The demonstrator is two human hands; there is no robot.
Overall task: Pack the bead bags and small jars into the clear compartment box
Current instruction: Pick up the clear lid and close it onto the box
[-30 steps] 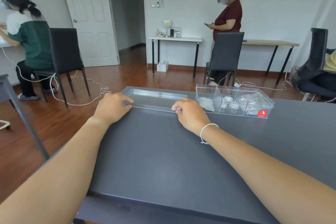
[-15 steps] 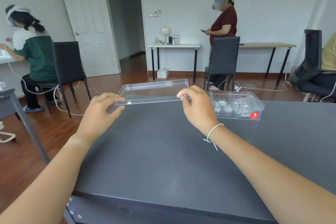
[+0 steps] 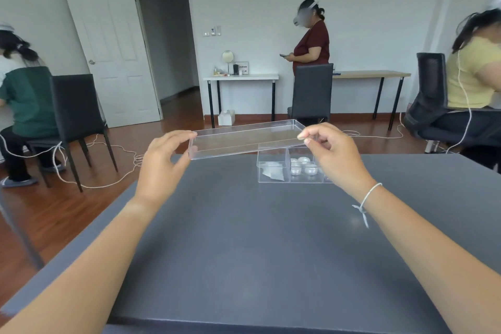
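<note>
1. The lid (image 3: 245,138), flat on the table (image 3: 244,238) a second ago, now hangs pinched at its ends by left hand (image 3: 162,160) and right hand (image 3: 332,154)
2. Below the right pinch, the box (image 3: 273,168) holds bags (image 3: 272,172) and jars (image 3: 302,165); closing looks next

One head-worn wide-angle view, looking forward and slightly down across the dark table (image 3: 244,238); both forearms reach in close from the bottom, the room stretches beyond. No second view.
</note>
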